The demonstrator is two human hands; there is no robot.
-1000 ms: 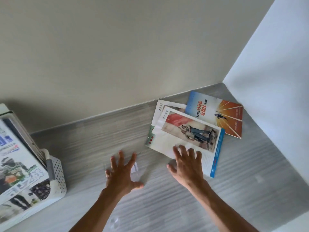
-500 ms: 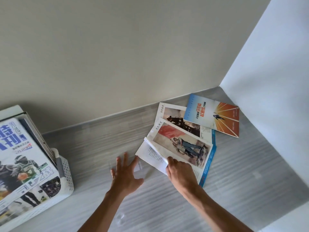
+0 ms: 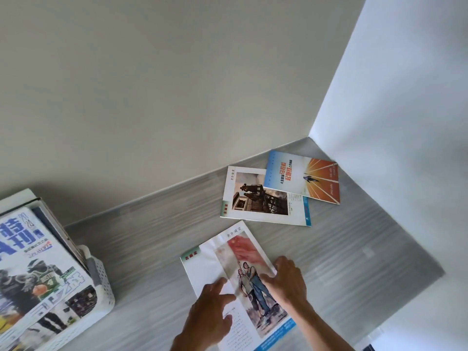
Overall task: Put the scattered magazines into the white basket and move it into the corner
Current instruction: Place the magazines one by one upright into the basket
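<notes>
**Op A:** On the head view, what had changed from half a second before?

**Op B:** I saw that the top magazine (image 3: 238, 277), the one with the two standing figures, had come off the pile. Earlier it lay across the second magazine (image 3: 263, 198); now it sat apart from it, nearer the camera on the grey bench (image 3: 152, 239). The second magazine's dark picture, partly covered before, showed in full.

**Op A:** And the hands?

**Op B:** Both were on that pulled-out magazine. The right hand (image 3: 286, 279) was at its right edge, fingers curled at the margin with the thumb laid on the cover; I read that as a light pinch, though I could not see under the paper. The left hand (image 3: 212, 310), which had been spread flat on the bare bench, had moved onto the lower white part of the page, fingers loosely spread and gripping nothing.

**Op A:** The rest of the pile?

**Op B:** The blue and orange magazine (image 3: 304, 177) had stayed in the corner by the white wall, overlapping the second magazine's upper right corner.

**Op A:** The basket?

**Op B:** The white basket (image 3: 101, 287) stood at the left, well apart from the corner, with the basketball magazine (image 3: 38, 269) leaning out of it. It filled more of the frame than before.
</notes>
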